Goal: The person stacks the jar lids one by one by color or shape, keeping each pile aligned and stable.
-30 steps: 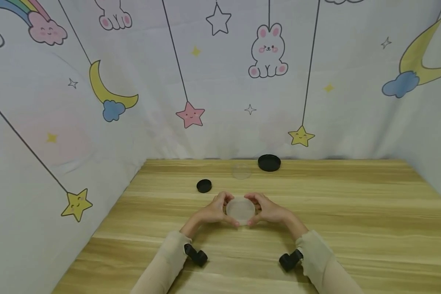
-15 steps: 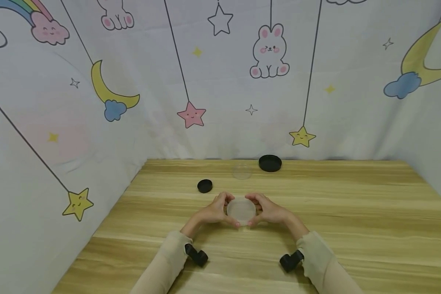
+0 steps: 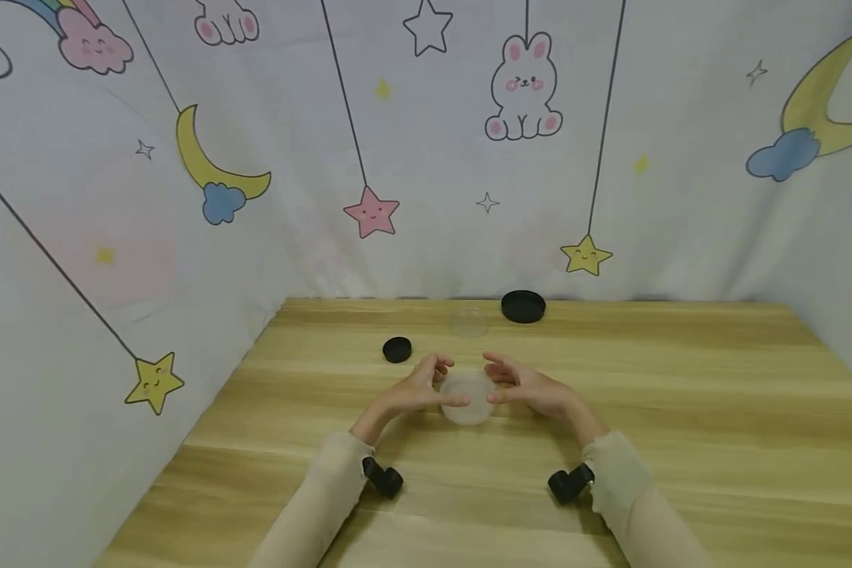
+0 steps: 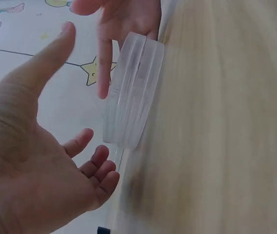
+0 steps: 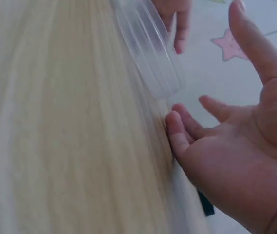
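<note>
A translucent round plastic container lies flat on the wooden table between my two hands. Seen from the side in the left wrist view, the container has a seam between two stacked layers. My left hand is at its left, thumb extended over the near part and fingers loosely bent. To the right, my right hand mirrors it, thumb pointing inward. Both wrist views show the left palm and right palm spread, with gaps between their fingers and the container. Neither hand grips anything.
Beyond the hands lie a small black round lid, a clear round piece that is hard to make out, and a larger black round lid near the table's back edge. A printed cloth hangs behind the table.
Both hands held the container by its rim earlier. Now they have let go, with thumbs lifted and hands drawn slightly apart. The container stays on the table; the head view has tilted down slightly.
</note>
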`<state>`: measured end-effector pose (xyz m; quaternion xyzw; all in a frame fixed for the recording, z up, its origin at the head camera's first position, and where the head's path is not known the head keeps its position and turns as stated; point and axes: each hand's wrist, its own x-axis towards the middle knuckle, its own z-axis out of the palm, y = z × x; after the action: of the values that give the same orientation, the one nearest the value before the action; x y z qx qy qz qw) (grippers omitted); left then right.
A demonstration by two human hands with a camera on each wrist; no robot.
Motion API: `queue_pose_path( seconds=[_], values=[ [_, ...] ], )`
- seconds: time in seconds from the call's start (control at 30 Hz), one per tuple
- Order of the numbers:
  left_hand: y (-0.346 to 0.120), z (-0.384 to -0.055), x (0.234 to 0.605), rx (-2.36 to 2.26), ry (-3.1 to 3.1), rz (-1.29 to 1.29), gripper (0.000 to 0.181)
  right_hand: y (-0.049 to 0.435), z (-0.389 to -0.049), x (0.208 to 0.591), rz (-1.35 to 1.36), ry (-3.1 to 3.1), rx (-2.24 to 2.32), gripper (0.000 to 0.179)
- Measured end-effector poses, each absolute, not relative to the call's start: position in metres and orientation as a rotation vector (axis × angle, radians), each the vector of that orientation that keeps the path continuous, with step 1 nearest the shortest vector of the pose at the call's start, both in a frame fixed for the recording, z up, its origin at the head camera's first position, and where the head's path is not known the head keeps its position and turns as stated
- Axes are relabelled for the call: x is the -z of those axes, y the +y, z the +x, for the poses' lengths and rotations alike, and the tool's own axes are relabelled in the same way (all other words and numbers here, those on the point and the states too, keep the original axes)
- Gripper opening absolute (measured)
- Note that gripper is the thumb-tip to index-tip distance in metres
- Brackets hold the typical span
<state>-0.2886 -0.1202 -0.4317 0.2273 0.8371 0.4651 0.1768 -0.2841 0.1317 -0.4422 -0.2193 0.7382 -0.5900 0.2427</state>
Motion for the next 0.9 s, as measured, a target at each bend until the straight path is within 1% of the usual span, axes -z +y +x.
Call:
queue_pose_path(
  seconds=[0.1,0.23,0.47,0.67,0.9],
  values=[
    [-0.117,-0.296,0.421,-1.332,2.404,0.623,0.091,0.134,-0.291,0.436,-0.558,2.054,1.679,0.083],
    [-0.116,-0.306,0.41,-1.35,2.451,0.591,0.09,0.136,-0.302,0.428,-0.528,2.151,1.713,0.076],
    [-0.114,-0.329,0.399,-1.426,2.437,0.462,0.077,0.137,-0.325,0.419,-0.499,2.29,1.678,0.07],
    [-0.106,-0.358,0.408,-1.545,2.386,0.319,0.074,0.133,-0.345,0.425,-0.441,2.32,1.711,0.069],
    [-0.108,-0.379,0.425,-1.75,2.435,0.177,0.07,0.123,-0.354,0.432,-0.366,2.374,1.748,0.07]
  ],
)
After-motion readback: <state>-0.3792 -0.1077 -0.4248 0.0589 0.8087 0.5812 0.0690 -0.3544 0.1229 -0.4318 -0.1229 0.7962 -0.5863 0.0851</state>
